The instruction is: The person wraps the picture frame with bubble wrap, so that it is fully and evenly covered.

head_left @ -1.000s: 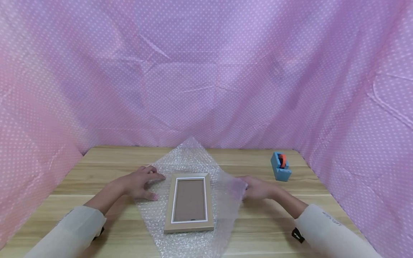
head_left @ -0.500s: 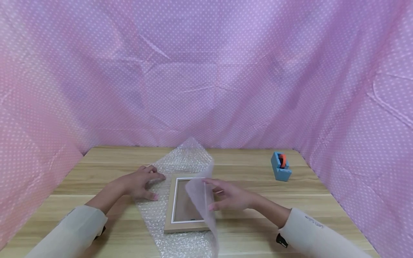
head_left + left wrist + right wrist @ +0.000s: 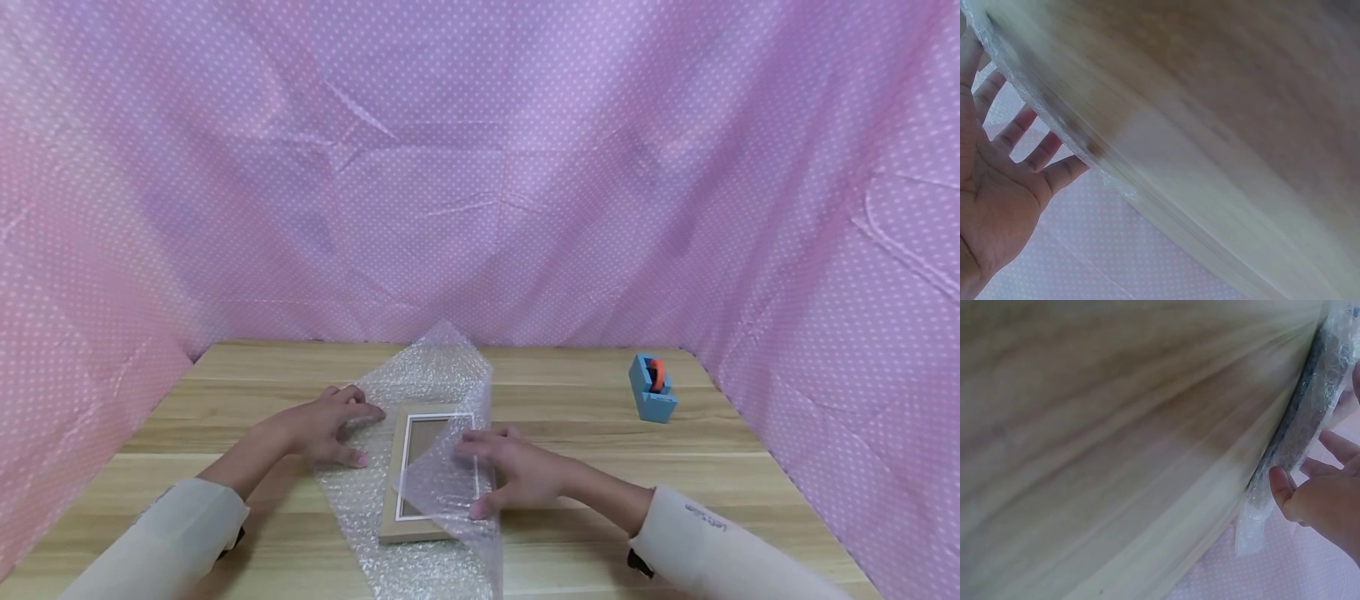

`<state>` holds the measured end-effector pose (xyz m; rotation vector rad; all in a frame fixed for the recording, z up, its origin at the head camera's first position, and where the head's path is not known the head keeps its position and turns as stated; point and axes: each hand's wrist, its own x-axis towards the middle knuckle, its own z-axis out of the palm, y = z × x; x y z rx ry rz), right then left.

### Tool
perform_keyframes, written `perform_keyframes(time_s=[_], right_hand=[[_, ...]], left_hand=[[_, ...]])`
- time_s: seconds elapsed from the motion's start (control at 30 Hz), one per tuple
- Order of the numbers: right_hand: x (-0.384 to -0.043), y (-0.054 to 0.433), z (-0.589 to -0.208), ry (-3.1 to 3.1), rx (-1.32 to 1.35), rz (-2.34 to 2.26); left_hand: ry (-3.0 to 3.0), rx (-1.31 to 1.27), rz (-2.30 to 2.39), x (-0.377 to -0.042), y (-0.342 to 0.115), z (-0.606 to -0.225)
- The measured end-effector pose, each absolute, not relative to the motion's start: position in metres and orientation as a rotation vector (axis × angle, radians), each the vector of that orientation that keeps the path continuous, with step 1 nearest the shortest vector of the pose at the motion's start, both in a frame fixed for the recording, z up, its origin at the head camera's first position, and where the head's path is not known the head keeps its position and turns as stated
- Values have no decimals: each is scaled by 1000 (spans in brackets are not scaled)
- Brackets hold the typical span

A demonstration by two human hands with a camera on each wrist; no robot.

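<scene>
A light wood picture frame (image 3: 394,500) with a white inner border lies on a sheet of bubble wrap (image 3: 420,379). The sheet's right corner is folded over the frame's right part, which shows through it. My right hand (image 3: 517,471) rests on this folded flap, fingers spread and extended; in the right wrist view its fingertips touch the bubble wrap (image 3: 1310,419) along the frame's edge. On the left, my left hand (image 3: 330,425) rests its fingertips on the bubble wrap beside the frame. The left wrist view shows that hand's fingers (image 3: 1041,150) spread against the sheet's edge.
A blue tape dispenser (image 3: 652,392) with an orange roll stands at the back right of the wooden table (image 3: 585,375). A pink dotted cloth (image 3: 480,208) hangs behind the table and along both sides.
My right hand has carried the bubble wrap's right corner leftward over the frame and laid it down, its fingers now resting on the flap. My left hand has stayed in place.
</scene>
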<state>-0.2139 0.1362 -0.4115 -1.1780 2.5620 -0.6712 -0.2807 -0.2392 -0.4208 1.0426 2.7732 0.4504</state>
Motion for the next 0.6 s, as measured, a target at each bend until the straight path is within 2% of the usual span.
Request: perform_keyframes(time_s=[0.37, 0.43, 0.6], right_hand=[[-217, 134, -416, 2679, -1355, -212], [-217, 134, -417, 2674, -1382, -184], [-219, 138, -416, 2677, -1377, -197]], left_hand=[[2777, 1051, 464, -279, -252, -416], [2836, 1007, 426, -279, -261, -412], [2922, 700, 374, -279, -286, -405]])
